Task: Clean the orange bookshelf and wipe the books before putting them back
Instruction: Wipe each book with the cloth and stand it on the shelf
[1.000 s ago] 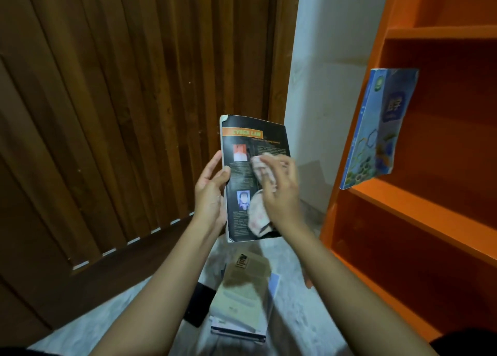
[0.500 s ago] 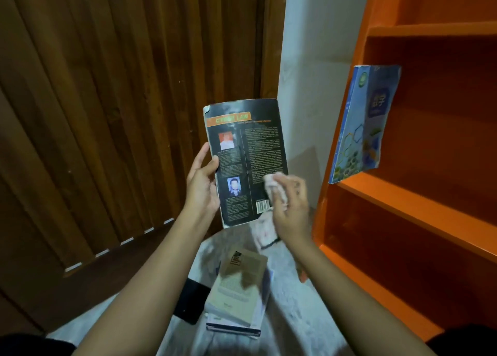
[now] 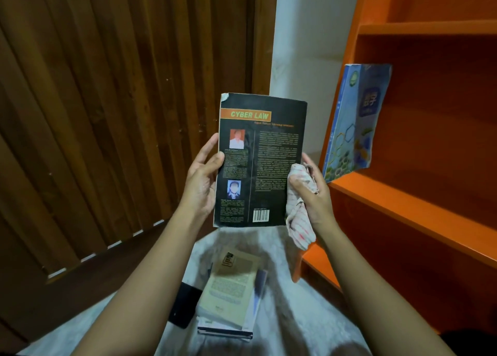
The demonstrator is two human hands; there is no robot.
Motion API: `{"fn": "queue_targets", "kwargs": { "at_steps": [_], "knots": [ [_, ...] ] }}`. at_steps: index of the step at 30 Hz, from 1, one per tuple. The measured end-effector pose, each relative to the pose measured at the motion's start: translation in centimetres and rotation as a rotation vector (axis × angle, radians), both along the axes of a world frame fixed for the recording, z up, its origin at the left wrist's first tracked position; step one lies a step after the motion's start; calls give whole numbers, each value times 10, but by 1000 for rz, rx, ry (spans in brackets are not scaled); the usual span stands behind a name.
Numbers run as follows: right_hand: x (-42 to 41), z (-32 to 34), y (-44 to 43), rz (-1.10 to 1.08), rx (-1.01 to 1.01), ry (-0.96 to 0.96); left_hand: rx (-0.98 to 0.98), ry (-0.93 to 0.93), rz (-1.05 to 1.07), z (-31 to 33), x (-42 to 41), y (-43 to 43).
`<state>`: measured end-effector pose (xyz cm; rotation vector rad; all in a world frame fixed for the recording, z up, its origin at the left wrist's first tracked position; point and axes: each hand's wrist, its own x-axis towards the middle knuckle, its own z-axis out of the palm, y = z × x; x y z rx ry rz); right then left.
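I hold a black paperback titled Cyber Law (image 3: 265, 151) upright in front of me, back cover facing me. My left hand (image 3: 201, 179) grips its left edge, thumb on the cover. My right hand (image 3: 313, 191) is at the book's right edge, closed around a crumpled white cloth with red stripes (image 3: 297, 216) that hangs below the fist. The orange bookshelf (image 3: 419, 202) stands at the right. A blue book (image 3: 355, 124) leans upright at the left end of its middle shelf.
A stack of books (image 3: 232, 294) lies on the pale floor below my arms, with a black flat object (image 3: 185, 303) beside it. A dark wooden slatted wall (image 3: 107, 113) fills the left. A white wall (image 3: 306, 41) shows behind.
My right hand with the cloth slid from the middle of the cover down, then out to the right edge. The book is held a little squarer to me.
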<state>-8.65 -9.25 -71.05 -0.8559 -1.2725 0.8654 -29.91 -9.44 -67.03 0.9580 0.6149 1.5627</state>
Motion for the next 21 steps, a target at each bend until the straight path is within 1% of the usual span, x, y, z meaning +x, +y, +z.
{"fn": "queue_targets", "kwargs": {
  "at_steps": [1, 2, 4, 6, 8, 9, 10, 12, 15, 19, 21],
  "knots": [
    [0, -1, 0, -10, 0, 0, -26, -46, -4, -2, 1, 3],
    [-1, -2, 1, -25, -4, 9, -37, -36, 9, -2, 1, 3],
    [-5, -5, 2, -68, -26, 37, -66, 73, 70, -4, 4, 5],
    [-9, -7, 3, -115, -35, 57, -62, 286, 221, -7, 8, 11],
    [-11, -8, 3, -166, -31, 57, -27, 573, 470, -10, 12, 17],
    [-13, -8, 2, -185, -27, 52, 9, 685, 562, -10, 13, 19],
    [-15, -7, 1, -199, -21, 45, 46, 757, 599, -9, 16, 19],
    [-19, -9, -1, -235, -9, 30, 80, 857, 581, -9, 24, 19],
    [-24, -13, -6, -313, 17, 6, 44, 969, 494, -11, 41, 15],
    [-30, -21, -14, -353, 129, -136, 60, 936, 231, -8, 67, 13],
    [-31, -29, -16, -372, 181, -228, 54, 922, 216, -2, 74, 10]
  ]
}}
